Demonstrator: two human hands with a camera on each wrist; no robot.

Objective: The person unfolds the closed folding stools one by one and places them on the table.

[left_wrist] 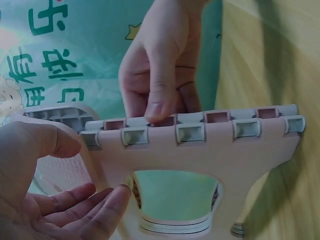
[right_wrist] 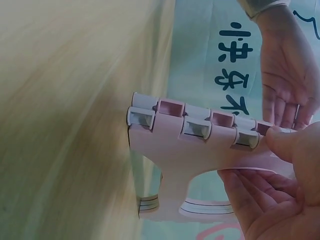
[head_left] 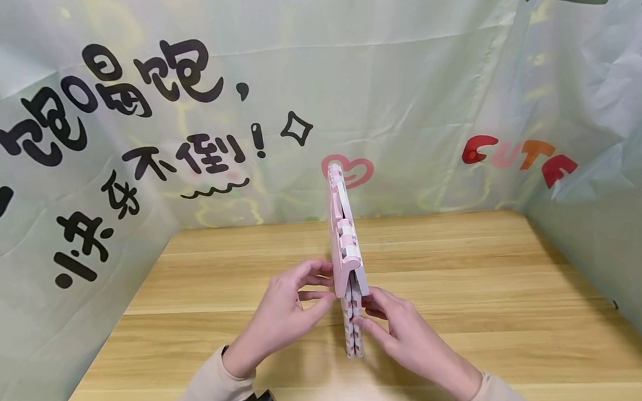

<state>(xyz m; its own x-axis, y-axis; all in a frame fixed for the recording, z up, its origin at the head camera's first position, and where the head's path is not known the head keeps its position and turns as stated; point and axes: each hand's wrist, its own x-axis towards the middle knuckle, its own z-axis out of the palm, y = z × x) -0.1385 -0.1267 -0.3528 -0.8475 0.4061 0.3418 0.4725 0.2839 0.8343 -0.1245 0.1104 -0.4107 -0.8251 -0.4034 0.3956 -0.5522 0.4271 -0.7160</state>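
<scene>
Found pink folding stool point(head_left: 349, 247) standing on the tabletop point(head_left: 195, 304) midway between side edges, gripped along hinged edge by fingers of right hand point(head_left: 407, 338), with those of left hand point(head_left: 288, 308) loosely open beside it; judged nearly fully folded, leaving either final closing or all unfolding.

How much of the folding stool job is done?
Standing the pink stool upright on the table looks done. The right grip pinches its hinged edge; the left grip is beside it. Opening it is probably left: its legs are folded side by side.
</scene>
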